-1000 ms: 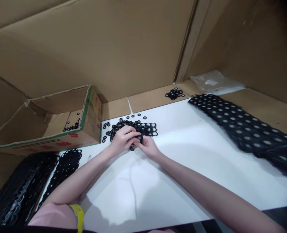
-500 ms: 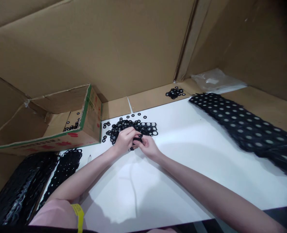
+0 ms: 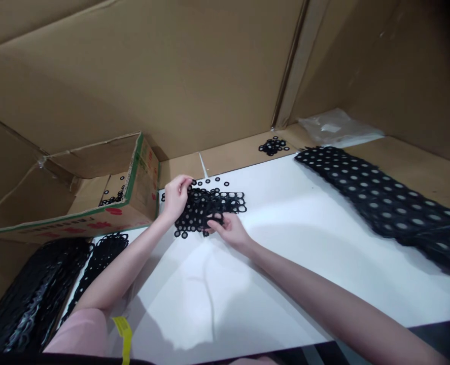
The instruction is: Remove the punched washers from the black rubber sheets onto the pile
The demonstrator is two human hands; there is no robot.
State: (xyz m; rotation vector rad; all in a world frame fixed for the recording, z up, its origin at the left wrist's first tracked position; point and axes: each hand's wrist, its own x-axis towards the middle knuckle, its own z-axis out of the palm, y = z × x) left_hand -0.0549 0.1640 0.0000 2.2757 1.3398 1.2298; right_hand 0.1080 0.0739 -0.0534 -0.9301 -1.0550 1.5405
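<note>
My left hand (image 3: 176, 197) is over the left of the pile, thumb and fingertips pinched at a small black ring (image 3: 194, 182); whether the ring touches the table I cannot tell. My right hand (image 3: 232, 230) is closed on the near edge of a black sheet of joined rings (image 3: 216, 217), and its fingers partly hide that edge. Between the hands lies a heap of black rings (image 3: 196, 205), some loose and some joined in a grid. Several single rings (image 3: 217, 179) lie in a row behind the heap.
On the left is a cardboard box (image 3: 128, 213) with loose rings inside. Black bundles (image 3: 38, 289) lie in front of it. A long black perforated sheet (image 3: 384, 203) stretches along the right. A small ring pile (image 3: 273, 146) and a clear plastic bag (image 3: 339, 126) are at the back.
My left hand has moved away from my right hand, up and left to the back of the heap. One more ring now shows at the row's left end. My right hand has stayed put.
</note>
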